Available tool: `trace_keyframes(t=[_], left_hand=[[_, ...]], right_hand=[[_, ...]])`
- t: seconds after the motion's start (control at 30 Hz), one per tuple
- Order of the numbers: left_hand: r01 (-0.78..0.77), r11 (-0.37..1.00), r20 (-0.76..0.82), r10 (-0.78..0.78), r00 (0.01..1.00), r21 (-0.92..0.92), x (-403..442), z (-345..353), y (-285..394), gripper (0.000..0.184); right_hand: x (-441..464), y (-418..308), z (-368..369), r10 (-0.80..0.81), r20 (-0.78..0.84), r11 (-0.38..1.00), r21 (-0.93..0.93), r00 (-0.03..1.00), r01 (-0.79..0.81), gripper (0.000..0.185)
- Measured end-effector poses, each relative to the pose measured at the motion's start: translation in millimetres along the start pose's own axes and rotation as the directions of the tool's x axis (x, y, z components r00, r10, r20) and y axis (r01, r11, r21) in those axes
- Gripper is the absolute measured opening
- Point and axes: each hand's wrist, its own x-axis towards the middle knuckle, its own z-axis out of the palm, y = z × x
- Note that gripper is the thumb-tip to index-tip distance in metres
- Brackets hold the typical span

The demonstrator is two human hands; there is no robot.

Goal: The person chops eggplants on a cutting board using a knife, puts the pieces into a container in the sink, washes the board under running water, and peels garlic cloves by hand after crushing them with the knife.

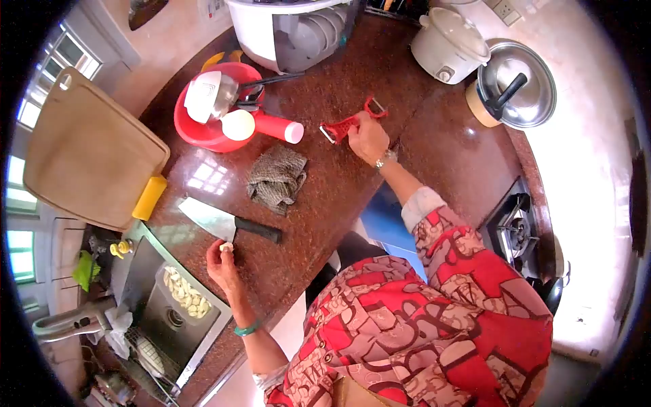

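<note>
On the brown countertop, my right hand (369, 140) is closed around a red peeler (340, 129) with a white end and what looks like a perforated body. Just beyond the fingers a red frame with a metal blade (377, 107) shows; whether it belongs to the same tool I cannot tell. Between the fingertips of my left hand (226, 271) is a small pale piece (227, 247), too small to name. A cleaver (215, 218) with a black handle lies flat just beyond that hand. A crumpled grey cloth (277, 179) rests between the two hands.
At left is a sink (154, 298) holding a tray of pale slices (184, 293). A cutting board (95, 149) stands behind it beside a yellow block (149, 197). Further back are a red basin (186, 122), a dish container (254, 34), a white cooker (447, 47) and a steel lid (532, 88).
</note>
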Motion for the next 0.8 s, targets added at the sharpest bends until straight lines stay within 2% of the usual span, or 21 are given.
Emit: trace_keyframes(t=[0.03, 0.07, 0.1, 0.13, 0.17, 0.2, 0.23, 0.27, 0.33, 0.37, 0.4, 0.43, 0.47, 0.57, 0.67, 0.73, 0.77, 0.8], left_hand=[[-0.03, 0.999, -0.016, 0.03, 0.999, 0.031, 0, 0, -3, 0.023], [-0.036, 0.999, -0.022, 0.036, 0.999, 0.033, 0, 1, -6, 0.023], [-0.044, 0.995, -0.048, 0.048, 0.998, 0.085, 0, 2, -5, 0.023], [-0.052, 0.989, -0.076, 0.062, 0.995, 0.137, 0, 5, -3, 0.022], [-0.06, 0.988, -0.085, 0.073, 0.994, 0.141, 0, 8, -2, 0.022], [-0.099, 0.971, -0.101, 0.123, 0.987, 0.219, 0, 11, -2, 0.021], [-0.139, 0.945, -0.115, 0.179, 0.977, 0.296, 1, 14, 0, 0.019], [-0.088, 0.94, -0.139, 0.141, 0.98, 0.33, 0, 17, 3, 0.018], [-0.166, 0.822, -0.176, 0.306, 0.936, 0.545, 0, 23, 3, 0.021], [-0.102, 0.834, -0.219, 0.258, 0.941, 0.542, -4, 29, 11, 0.022], [-0.042, 0.874, -0.254, 0.186, 0.949, 0.485, -1, 28, 4, 0.022], [-0.061, 0.892, -0.255, 0.192, 0.948, 0.448, 1, 26, -5, 0.022], [-0.063, 0.855, -0.243, 0.216, 0.946, 0.515, -2, 28, 2, 0.021], [-0.043, 0.887, -0.293, 0.198, 0.935, 0.461, 1, 27, -7, 0.019], [-0.028, 0.87, -0.321, 0.212, 0.923, 0.493, 0, 29, -4, 0.018], [-0.052, 0.874, -0.328, 0.236, 0.915, 0.484, 0, 30, -4, 0.018], [-0.064, 0.877, -0.332, 0.246, 0.911, 0.477, 1, 32, -6, 0.018], [-0.008, 0.886, -0.373, 0.203, 0.905, 0.463, 5, 31, -10, 0.017]], right_hand=[[1, 1, 2, 0.215, 0.041, 0.968, 0.121, 0.976, -0.218, 0.028], [-1, 7, 2, 0.329, 0.383, 0.782, 0.402, 0.863, -0.476, 0.043], [-5, 8, 3, 0.318, 0.385, 0.783, 0.409, 0.867, -0.469, 0.043], [-9, 12, 9, 0.296, 0.656, 0.409, 0.57, 0.695, -0.712, 0.047], [-9, 16, 15, 0.12, 0.856, -0.039, 0.511, 0.503, -0.859, 0.051], [-2, 21, 24, -0.016, 0.879, -0.17, 0.467, 0.476, -0.868, 0.047], [0, 20, 28, -0.034, 0.874, -0.172, 0.472, 0.484, -0.865, 0.047], [0, 14, 33, -0.081, 0.846, -0.242, 0.496, 0.526, -0.834, 0.043], [5, 2, 38, -0.2, 0.783, -0.418, 0.476, 0.59, -0.774, 0.033], [6, 2, 40, -0.266, 0.75, -0.514, 0.422, 0.606, -0.747, 0.027], [9, 3, 46, -0.259, 0.731, -0.548, 0.427, 0.631, -0.719, 0.024], [12, 6, 49, -0.246, 0.718, -0.584, 0.426, 0.651, -0.691, 0.022], [14, 4, 31, -0.159, 0.712, -0.582, 0.492, 0.684, -0.648, 0.021], [23, 9, -17, 0.138, 0.603, -0.573, 0.696, 0.785, -0.434, 0.02], [45, 31, -56, 0.381, 0.395, -0.418, 0.88, 0.836, -0.226, 0.014], [72, 46, -80, 0.444, 0.244, -0.287, 0.95, 0.862, -0.122, 0.008], [88, 51, -90, 0.46, 0.157, -0.268, 0.963, 0.874, -0.032, 0.006], [106, 56, -101, 0.448, 0.054, -0.214, 0.976, 0.892, 0.049, 0.006]])
